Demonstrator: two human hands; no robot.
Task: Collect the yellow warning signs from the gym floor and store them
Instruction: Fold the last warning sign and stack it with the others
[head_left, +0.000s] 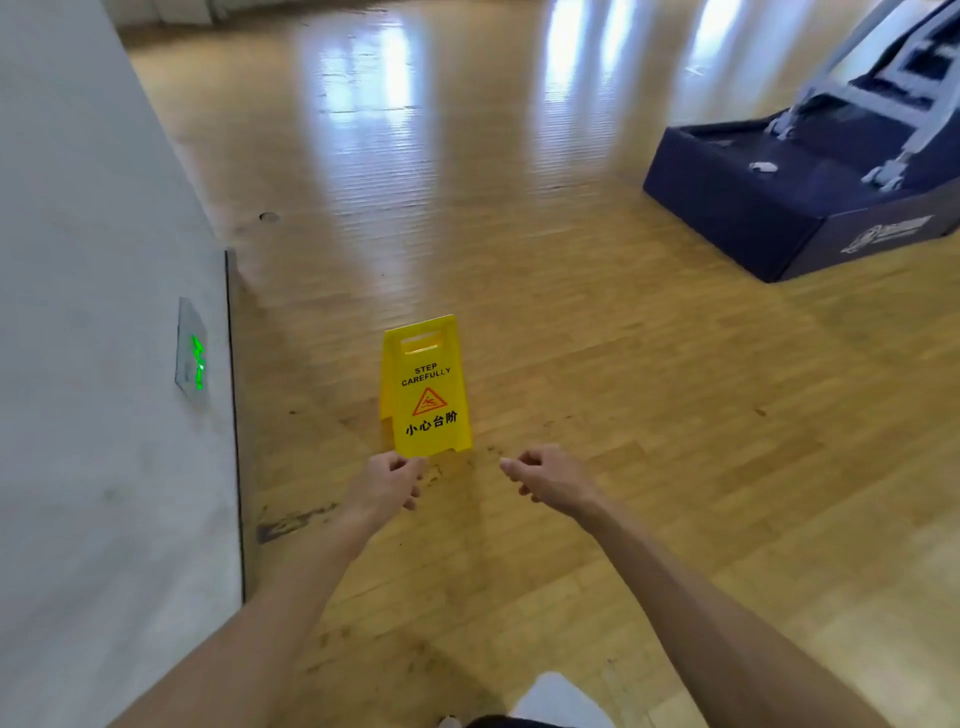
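Note:
A yellow folding warning sign (426, 387) stands upright on the wooden gym floor, a little ahead of me. It reads "STEP CAREFULLY" over a red slip triangle and has a handle slot at the top. My left hand (389, 480) reaches out below the sign's lower left corner, fingers loosely curled, holding nothing. My right hand (550, 475) is stretched forward to the right of the sign, apart from it, fingers loosely curled and empty.
A grey wall (93, 364) runs along my left with a green lit exit plate (193, 358) low on it. A dark blue padded base (779, 218) of a grey metal frame stands at the right. Open wooden floor (467, 182) stretches ahead.

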